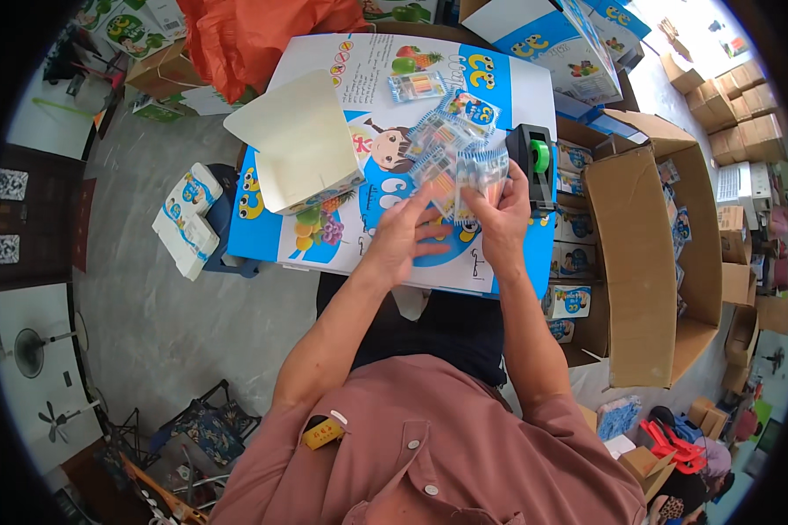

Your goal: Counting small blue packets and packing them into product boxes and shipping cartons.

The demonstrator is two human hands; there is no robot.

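Small clear sachets with blue ends and coloured sticks inside are bunched over a white-and-blue printed carton. My left hand (397, 241) has its thumb on the edge of one sachet (436, 178), its lower fingers spread apart. My right hand (503, 219) pinches another sachet (481, 175) between thumb and fingers. More sachets (446, 131) overlap just beyond, and a single sachet (417, 87) lies farther off. To the left, a small white box (302, 166) stands with its lid up; its inside looks bare. The printed carton (324, 249) serves as the work surface.
A black tape dispenser (541, 166) with green tape stands at the carton's right edge. Beyond it are open brown cartons (626, 262) with small printed boxes. An orange plastic bag (254, 39) sits at the far left; flattened white boxes (186, 219) rest on a stool.
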